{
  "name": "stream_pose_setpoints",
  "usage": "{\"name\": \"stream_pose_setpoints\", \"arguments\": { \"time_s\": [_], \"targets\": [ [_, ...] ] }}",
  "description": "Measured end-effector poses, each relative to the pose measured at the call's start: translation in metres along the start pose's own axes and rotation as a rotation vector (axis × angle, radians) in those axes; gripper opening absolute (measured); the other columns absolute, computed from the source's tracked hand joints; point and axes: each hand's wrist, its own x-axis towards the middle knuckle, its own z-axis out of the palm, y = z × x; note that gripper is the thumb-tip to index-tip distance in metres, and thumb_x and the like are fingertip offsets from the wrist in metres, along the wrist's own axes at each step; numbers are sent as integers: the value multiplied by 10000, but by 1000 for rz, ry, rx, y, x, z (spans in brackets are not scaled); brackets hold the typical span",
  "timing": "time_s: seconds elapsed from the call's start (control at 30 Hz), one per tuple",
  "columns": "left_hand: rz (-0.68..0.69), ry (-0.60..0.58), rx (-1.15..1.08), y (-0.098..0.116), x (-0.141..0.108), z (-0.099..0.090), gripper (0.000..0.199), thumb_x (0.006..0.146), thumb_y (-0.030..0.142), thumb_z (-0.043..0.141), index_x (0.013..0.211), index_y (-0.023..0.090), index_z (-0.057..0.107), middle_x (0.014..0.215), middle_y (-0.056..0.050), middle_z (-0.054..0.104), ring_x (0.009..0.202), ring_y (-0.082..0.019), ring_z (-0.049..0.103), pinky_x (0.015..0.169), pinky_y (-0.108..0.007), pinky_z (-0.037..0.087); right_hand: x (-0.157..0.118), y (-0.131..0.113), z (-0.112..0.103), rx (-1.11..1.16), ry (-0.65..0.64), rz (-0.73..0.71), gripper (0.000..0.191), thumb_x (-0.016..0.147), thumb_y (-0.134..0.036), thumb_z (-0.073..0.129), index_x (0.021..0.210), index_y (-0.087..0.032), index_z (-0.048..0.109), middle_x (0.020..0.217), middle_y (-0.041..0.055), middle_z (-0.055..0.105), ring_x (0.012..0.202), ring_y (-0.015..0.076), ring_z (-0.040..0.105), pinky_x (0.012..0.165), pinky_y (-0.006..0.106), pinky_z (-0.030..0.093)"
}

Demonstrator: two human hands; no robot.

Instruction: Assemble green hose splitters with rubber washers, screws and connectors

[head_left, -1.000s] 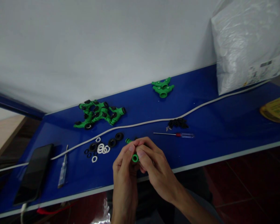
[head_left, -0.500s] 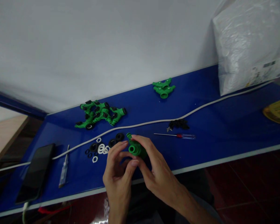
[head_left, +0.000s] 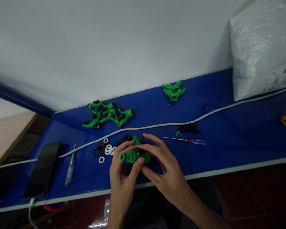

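Note:
Both of my hands hold a green Y-shaped hose connector (head_left: 131, 156) above the front edge of the blue table. My left hand (head_left: 125, 173) grips its left side, with the thumb on the near side and the fingers behind. My right hand (head_left: 163, 163) closes on its right end with fingertips and thumb. One green branch points left and another points away from me; dark pieces show on its body between my fingers. Just left of my hands lie white ring washers (head_left: 108, 149), black rings and black threaded collars (head_left: 100, 148), partly hidden by my left fingers.
Several green connectors with black knobs (head_left: 106, 114) lie at the back left; two plain ones (head_left: 173, 92) lie farther right. A white cable (head_left: 152, 127) crosses the table. Around it are a red-collared screwdriver (head_left: 193, 141), black parts (head_left: 190, 128), a clear-handled screwdriver (head_left: 70, 170), a phone (head_left: 41, 170) and a plastic bag (head_left: 259, 51).
The connector has turned in my hands: its open end faced me and now a branch points left, with dark pieces showing. The whole view has shifted slightly to the left.

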Motion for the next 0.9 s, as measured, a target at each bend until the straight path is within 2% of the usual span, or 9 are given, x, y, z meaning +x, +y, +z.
{"name": "stream_pose_setpoints", "arguments": {
  "time_s": [0.13,0.23,0.33,0.43,0.57,0.63,0.73,0.83,0.9],
  "targets": [
    [-136,50,-181,-2,-1,-3,399,890,385,760,1263,271,674,1298,-78,682,1210,-238,651,984,-299,542,0,-4,-5,89,21,9,358,939,-195,680,1265,-343,665,1540,50,458,1335,216,576,1129,396,517],
    [-230,58,-310,-3,-2,-7,554,852,370,807,1356,294,591,1063,-41,734,955,-174,721,878,-251,564,-1,-2,-4,208,41,47,385,947,-158,648,1277,-355,645,1469,36,493,1262,176,618,1055,315,560],
    [-288,30,-362,-1,-1,-9,701,837,361,822,1459,326,500,876,4,714,772,-135,698,821,-241,563,-2,1,-2,137,23,32,477,948,-115,607,1347,-377,605,1444,33,510,1221,161,623,1039,305,556],
    [-297,-29,-333,2,0,-9,714,855,412,796,1490,286,494,854,-13,705,767,-152,684,776,-243,551,-2,3,0,32,20,31,592,947,-115,594,1466,-389,511,1452,42,540,1216,175,618,1055,342,539],
    [-289,-48,-300,0,2,-8,586,873,518,755,1364,234,607,881,-29,709,760,-145,652,740,-223,521,-1,5,0,22,36,101,586,929,-201,670,1477,-337,512,1391,59,612,1121,192,653,1007,358,548],
    [-294,-21,-308,-4,2,-8,520,860,570,747,1230,213,665,859,-22,697,728,-137,634,719,-219,514,-2,6,-1,16,62,111,547,920,-238,697,1440,-326,552,1208,49,669,996,183,660,922,344,561],
    [-305,-3,-354,-8,1,-9,494,853,628,721,1067,184,677,765,-4,646,659,-129,595,650,-216,494,-2,9,0,-75,165,84,414,894,-287,742,1295,-335,649,1007,18,599,826,160,589,781,318,540],
    [-318,-5,-375,-7,0,-10,481,873,652,681,972,182,660,682,16,593,589,-110,526,596,-204,451,-3,10,2,-147,255,38,318,790,-326,852,1061,-308,686,1148,34,549,1007,192,590,860,328,528],
    [-301,-39,-360,-4,0,-10,496,876,677,657,914,182,644,634,22,571,577,-112,509,594,-208,437,-3,8,4,-55,262,30,408,767,-316,874,1087,-326,621,1249,28,565,1141,205,599,911,320,535]
  ]
}}
